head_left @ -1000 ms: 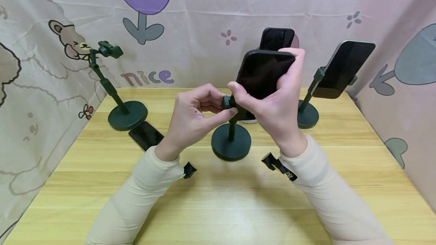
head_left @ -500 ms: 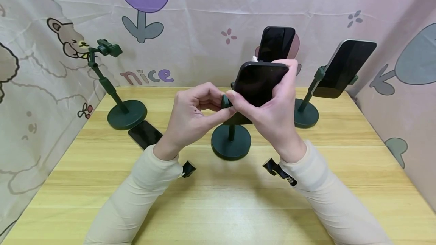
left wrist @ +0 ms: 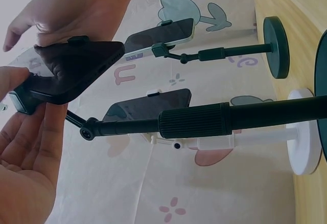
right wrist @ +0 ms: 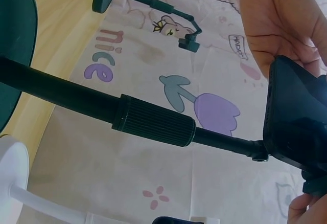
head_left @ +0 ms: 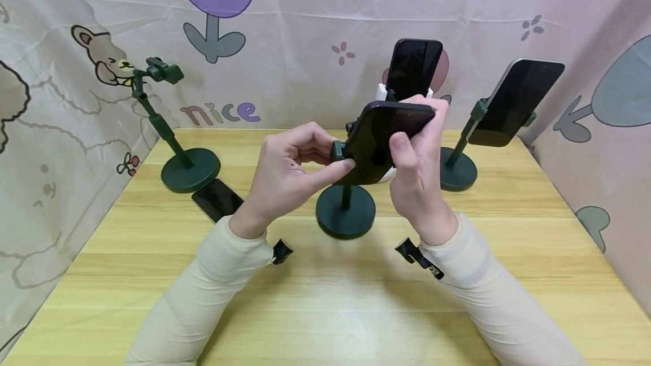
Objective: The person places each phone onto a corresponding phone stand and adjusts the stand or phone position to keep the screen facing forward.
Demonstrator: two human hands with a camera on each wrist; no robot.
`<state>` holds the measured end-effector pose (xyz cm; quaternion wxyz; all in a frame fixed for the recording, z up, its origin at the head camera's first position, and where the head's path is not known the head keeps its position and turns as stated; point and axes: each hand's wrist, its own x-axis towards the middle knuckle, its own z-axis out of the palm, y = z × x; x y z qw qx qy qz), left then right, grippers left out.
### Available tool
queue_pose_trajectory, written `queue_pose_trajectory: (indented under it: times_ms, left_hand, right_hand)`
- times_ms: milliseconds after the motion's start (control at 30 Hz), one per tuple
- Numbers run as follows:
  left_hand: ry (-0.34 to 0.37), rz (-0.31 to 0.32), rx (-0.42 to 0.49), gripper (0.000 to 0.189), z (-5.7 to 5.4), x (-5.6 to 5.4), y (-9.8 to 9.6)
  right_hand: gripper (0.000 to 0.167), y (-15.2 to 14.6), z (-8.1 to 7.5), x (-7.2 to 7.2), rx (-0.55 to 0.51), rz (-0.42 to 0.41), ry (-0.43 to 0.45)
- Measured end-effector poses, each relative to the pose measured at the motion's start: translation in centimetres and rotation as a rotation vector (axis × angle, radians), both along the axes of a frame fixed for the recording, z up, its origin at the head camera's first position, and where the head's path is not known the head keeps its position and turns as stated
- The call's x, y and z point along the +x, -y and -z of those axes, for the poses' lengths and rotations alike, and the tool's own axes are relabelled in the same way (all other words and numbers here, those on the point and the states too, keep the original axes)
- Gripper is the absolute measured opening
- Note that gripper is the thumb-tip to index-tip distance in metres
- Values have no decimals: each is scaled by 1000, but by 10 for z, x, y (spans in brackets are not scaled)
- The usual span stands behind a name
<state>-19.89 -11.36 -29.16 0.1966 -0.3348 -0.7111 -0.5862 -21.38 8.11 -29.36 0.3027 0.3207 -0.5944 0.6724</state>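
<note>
At the middle of the table stands a dark green phone stand, its clamp at the top. A black phone sits tilted in the clamp, screen toward me. My left hand pinches the clamp's left end, thumb lying over the phone's left edge. At the phone's right side, my right hand has its fingers bent behind the edge and its thumb raised off the screen. In the left wrist view, the clamp's other end lies against the right hand. The right wrist view shows right-hand fingertips beside the clamp.
Behind is a white stand with a black phone. A green stand at right bears a silver-edged phone. At left, another green stand has a bare clamp; a black phone lies flat beside it.
The right hand has brought the phone down, lower between the clamp's ends. Its thumb has lifted off the screen and moved right. The left hand stays at the clamp.
</note>
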Motion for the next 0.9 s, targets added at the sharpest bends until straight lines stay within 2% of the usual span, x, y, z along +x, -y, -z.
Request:
queue_pose_trajectory:
  times_ms: [67, 133, 233, 400, 700, 900]
  left_hand:
    - [-4, 1, 3, 16, 0, 0, 0]
    - [-6, 1, 5, 16, 0, 0, 0]
    - [-7, -1, 5, 15, 0, -1, 0]
    - [-7, 14, 5, 16, 0, -1, 2]
    - [0, 34, 2, 17, -1, -2, 3]
    - [16, 27, -18, 16, -1, -2, 4]
  right_hand:
    - [47, 1, -1, 1, 17, 8, -27]
    - [40, 1, -2, 1, 47, 24, -55]
    - [43, 0, -1, 0, 108, 68, -87]
    - [46, -3, 3, -3, 162, 75, -103]
    - [48, -4, 9, -5, 191, 77, -106]
    - [47, -4, 9, -2, 198, 76, -75]
